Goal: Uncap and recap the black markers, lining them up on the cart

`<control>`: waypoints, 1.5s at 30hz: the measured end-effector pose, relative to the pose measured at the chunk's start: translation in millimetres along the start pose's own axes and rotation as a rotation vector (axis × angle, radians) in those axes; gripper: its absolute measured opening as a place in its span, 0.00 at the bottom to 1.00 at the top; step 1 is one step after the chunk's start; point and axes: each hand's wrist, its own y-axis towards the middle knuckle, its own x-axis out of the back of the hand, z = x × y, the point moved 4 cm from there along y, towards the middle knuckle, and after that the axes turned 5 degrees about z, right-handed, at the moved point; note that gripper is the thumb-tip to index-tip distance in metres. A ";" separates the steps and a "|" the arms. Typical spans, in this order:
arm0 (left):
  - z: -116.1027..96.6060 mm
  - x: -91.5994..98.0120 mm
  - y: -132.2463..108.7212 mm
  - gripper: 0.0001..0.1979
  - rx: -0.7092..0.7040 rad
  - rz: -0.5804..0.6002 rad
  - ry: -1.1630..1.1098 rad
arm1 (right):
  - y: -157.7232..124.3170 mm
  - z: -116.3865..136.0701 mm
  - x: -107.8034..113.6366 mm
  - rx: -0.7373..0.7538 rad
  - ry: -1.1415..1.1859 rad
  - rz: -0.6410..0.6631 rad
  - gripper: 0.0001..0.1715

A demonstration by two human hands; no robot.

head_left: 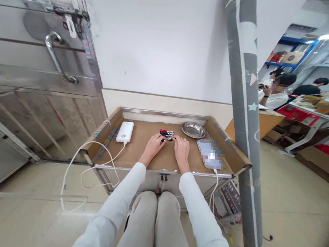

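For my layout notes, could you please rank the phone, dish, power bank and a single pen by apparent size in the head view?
1. Phone
2. Dish and power bank: too alike to rank
3. Any one pen

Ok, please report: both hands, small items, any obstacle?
Left hand, right hand: fingertips at small dark slender piece, grip unclear. Slim red and black pens: lying just beyond. Round shiny metal bowl: off right, not blocking.

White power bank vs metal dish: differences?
Shape: the power bank is a rounded rectangular block; the metal dish is round and shallow.
Finish: power bank white, dish shiny silver.
Cable: power bank has one plugged in, dish has none.
Both rest on the brown cardboard surface.
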 end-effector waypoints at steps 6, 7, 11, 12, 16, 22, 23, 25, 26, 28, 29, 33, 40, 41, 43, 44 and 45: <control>-2.3 3.7 -1.8 0.10 -0.014 -0.020 0.056 | -1.6 11.2 -2.1 0.245 0.063 0.019 0.17; -2.2 4.3 -2.3 0.10 -0.003 -0.023 0.069 | -1.7 10.8 -2.0 0.240 0.060 0.011 0.17; -1.5 6.4 -3.6 0.12 0.038 -0.031 0.103 | -1.1 3.3 -0.9 0.097 0.038 -0.053 0.17; -1.4 7.0 -3.8 0.13 0.046 -0.036 0.105 | -1.0 1.6 -0.8 0.065 0.034 -0.061 0.17; -2.1 8.1 -4.3 0.13 0.040 -0.047 0.096 | -0.8 2.1 -0.5 0.062 0.047 -0.031 0.17; 0.2 11.1 -5.0 0.13 0.109 -0.084 0.107 | -3.4 16.4 -1.3 0.290 0.302 0.071 0.30; 2.1 12.2 -5.4 0.13 0.154 -0.102 0.125 | -3.4 16.8 -2.5 0.293 0.320 0.077 0.33; 7.5 13.4 -6.9 0.12 0.272 -0.130 0.176 | -2.6 14.6 -6.2 0.259 0.305 0.079 0.33; 10.6 13.2 -7.9 0.11 0.336 -0.135 0.203 | -2.0 12.5 -8.1 0.230 0.275 0.075 0.31; 16.4 10.9 -9.7 0.10 0.445 -0.127 0.259 | -1.4 8.8 -11.9 0.199 0.208 0.091 0.25; 18.7 9.0 -10.2 0.10 0.478 -0.117 0.284 | -1.3 6.9 -13.4 0.180 0.173 0.103 0.22; 24.5 1.0 -9.0 0.13 0.523 -0.096 0.321 | -2.4 3.0 -15.1 0.130 0.080 0.135 0.19; 19.8 -5.5 -2.5 0.12 0.311 -0.103 0.157 | -2.4 3.5 -18.4 0.117 0.037 0.168 0.19; 16.8 -6.4 -1.9 0.11 0.243 -0.085 0.113 | -2.1 3.5 -19.0 0.119 0.033 0.168 0.18; 11.4 -8.6 -1.2 0.10 0.126 -0.032 0.031 | -1.7 3.3 -19.6 0.117 0.020 0.166 0.18; 9.7 -9.5 -1.2 0.10 0.092 -0.006 0.001 | -1.6 3.1 -19.5 0.111 0.012 0.162 0.17; 9.0 -10.2 -1.2 0.09 0.074 0.013 -0.017 | -1.6 3.0 -19.3 0.105 0.003 0.157 0.17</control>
